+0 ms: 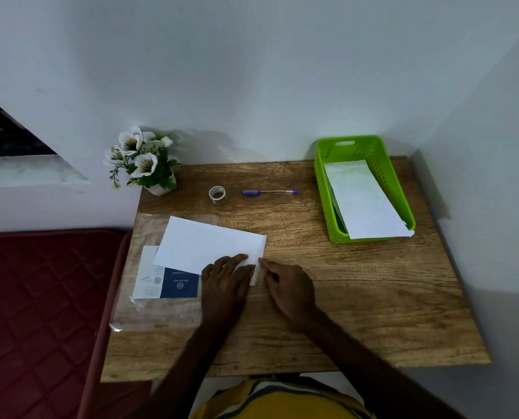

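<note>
Off the left edge of the table (358,313) lies a dark red quilted mattress (40,297). On the table's far left corner stands a small white pot of white flowers (140,161). Along the left edge, nearer the person, a clear plastic sleeve (161,313) lies flat, and on it rests a blue-and-white booklet (176,284). A white envelope (203,243) lies tilted over the booklet's far part, its long side running toward the table's middle. Near the far edge, past the envelope, sits a roll of clear tape (217,195), and just right of it a blue pen (269,192) lies parallel to that edge. The left hand (225,279) rests flat on the envelope's near right corner, fingers fairly straight and pressing down. The right hand (288,285) sits just beside it, its forefinger touching the envelope's short right edge; whether it pinches the paper I cannot tell. At the far right corner stands a green basket (321,176) holding a long white sheet (364,201) that overhangs the basket's near rim.
</note>
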The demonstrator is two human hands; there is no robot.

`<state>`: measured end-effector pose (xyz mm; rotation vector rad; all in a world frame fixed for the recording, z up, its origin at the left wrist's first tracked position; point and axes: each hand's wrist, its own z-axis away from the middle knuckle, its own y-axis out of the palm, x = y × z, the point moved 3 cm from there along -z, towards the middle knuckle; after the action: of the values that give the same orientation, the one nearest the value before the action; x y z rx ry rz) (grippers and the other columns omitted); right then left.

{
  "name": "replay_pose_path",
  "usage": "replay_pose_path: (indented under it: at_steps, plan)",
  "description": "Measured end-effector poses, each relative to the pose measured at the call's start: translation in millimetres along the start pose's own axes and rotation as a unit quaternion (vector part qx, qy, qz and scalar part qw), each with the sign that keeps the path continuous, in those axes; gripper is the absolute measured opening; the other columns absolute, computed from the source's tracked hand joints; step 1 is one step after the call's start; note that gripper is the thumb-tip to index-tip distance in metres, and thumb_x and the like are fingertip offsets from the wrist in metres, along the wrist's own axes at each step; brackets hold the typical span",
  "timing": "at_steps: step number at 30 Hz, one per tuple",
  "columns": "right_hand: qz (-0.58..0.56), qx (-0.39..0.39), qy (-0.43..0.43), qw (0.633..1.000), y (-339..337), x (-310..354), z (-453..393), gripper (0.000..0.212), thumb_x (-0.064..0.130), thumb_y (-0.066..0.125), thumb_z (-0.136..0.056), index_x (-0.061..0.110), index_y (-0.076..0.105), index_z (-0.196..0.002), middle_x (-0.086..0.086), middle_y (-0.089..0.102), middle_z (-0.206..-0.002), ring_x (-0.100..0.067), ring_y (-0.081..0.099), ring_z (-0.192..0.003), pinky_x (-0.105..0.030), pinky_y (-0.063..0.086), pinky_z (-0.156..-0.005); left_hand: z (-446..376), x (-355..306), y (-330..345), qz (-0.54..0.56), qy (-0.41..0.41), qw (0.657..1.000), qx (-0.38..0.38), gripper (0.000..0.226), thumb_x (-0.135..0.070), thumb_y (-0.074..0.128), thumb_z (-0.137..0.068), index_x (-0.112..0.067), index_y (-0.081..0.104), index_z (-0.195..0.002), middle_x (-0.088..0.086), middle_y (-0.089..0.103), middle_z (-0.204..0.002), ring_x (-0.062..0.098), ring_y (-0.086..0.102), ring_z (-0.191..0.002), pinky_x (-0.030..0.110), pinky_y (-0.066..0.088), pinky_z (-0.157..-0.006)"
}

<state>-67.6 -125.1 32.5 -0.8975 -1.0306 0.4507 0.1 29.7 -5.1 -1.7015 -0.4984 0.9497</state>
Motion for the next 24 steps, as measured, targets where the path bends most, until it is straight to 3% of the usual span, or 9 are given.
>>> replay_pose_path:
  at_steps: [5,11,14,16,17,20,24]
  plan:
    - [0.109,-0.016,-0.096,0.989,4,-3,-2,0.044,0.042,0.044,-0.103,0.042,0.05,-0.146,-0.008,0.074,-0.094,-0.027,0.069,-0.082,-0.037,0.05,-0.072,1,-3,-3,0.022,-0.016,1.0,-0.002,0.04,-0.047,0.045,-0.101,-0.032,0.063,-0.134,-0.006,0.061,-0.142,0.021,0.052,-0.132,0.047,0.036,-0.109]
    - [0.198,0.036,-0.113,0.973,8,1,-7,0.051,0.044,0.035,-0.107,0.036,0.03,-0.157,-0.012,0.071,-0.102,-0.032,0.069,-0.091,-0.036,0.04,-0.071,3,0,-5,0.003,0.004,1.0,0.029,0.046,-0.059,0.041,-0.1,-0.039,0.063,-0.134,-0.002,0.058,-0.146,0.024,0.048,-0.134,0.051,0.035,-0.112]
    - [0.201,-0.021,-0.137,0.97,10,0,-4,0.05,0.043,0.046,-0.103,0.036,0.041,-0.153,-0.008,0.073,-0.085,-0.029,0.071,-0.074,-0.035,0.048,-0.063,4,1,-3,-0.017,0.017,0.999,0.029,0.041,-0.058,0.044,-0.099,-0.041,0.067,-0.13,-0.002,0.056,-0.148,0.024,0.047,-0.134,0.05,0.034,-0.112]
    - [0.203,-0.003,-0.132,0.97,11,2,-1,0.053,0.043,0.047,-0.103,0.036,0.036,-0.155,-0.007,0.073,-0.084,-0.027,0.071,-0.074,-0.035,0.05,-0.065,6,3,-1,-0.023,0.025,0.999,0.028,0.039,-0.057,0.046,-0.099,-0.043,0.067,-0.129,-0.002,0.055,-0.149,0.025,0.047,-0.135,0.048,0.031,-0.112]
    - [0.215,0.012,-0.122,0.969,13,1,-1,0.056,0.043,0.051,-0.102,0.037,0.035,-0.155,-0.006,0.073,-0.083,-0.026,0.07,-0.072,-0.035,0.05,-0.065,6,3,0,-0.028,0.029,0.999,0.03,0.038,-0.057,0.046,-0.099,-0.043,0.066,-0.129,-0.002,0.054,-0.15,0.025,0.046,-0.135,0.048,0.029,-0.113]
    - [0.248,0.007,-0.098,0.964,10,-1,-7,0.062,0.045,0.075,-0.084,0.035,0.057,-0.143,-0.001,0.064,-0.056,-0.02,0.061,-0.046,-0.028,0.039,-0.047,5,3,2,-0.05,0.037,0.997,0.037,0.037,-0.055,0.048,-0.099,-0.044,0.064,-0.131,0.0,0.052,-0.151,0.027,0.045,-0.135,0.047,0.025,-0.113]
    - [0.23,0.011,-0.111,0.967,3,-1,-13,0.059,0.044,0.04,-0.105,0.035,0.022,-0.16,-0.007,0.073,-0.087,-0.026,0.07,-0.075,-0.034,0.039,-0.063,8,1,4,-0.074,0.069,0.994,0.04,0.039,-0.05,0.05,-0.102,-0.039,0.06,-0.138,-0.001,0.041,-0.161,0.026,0.041,-0.142,0.049,0.028,-0.113]
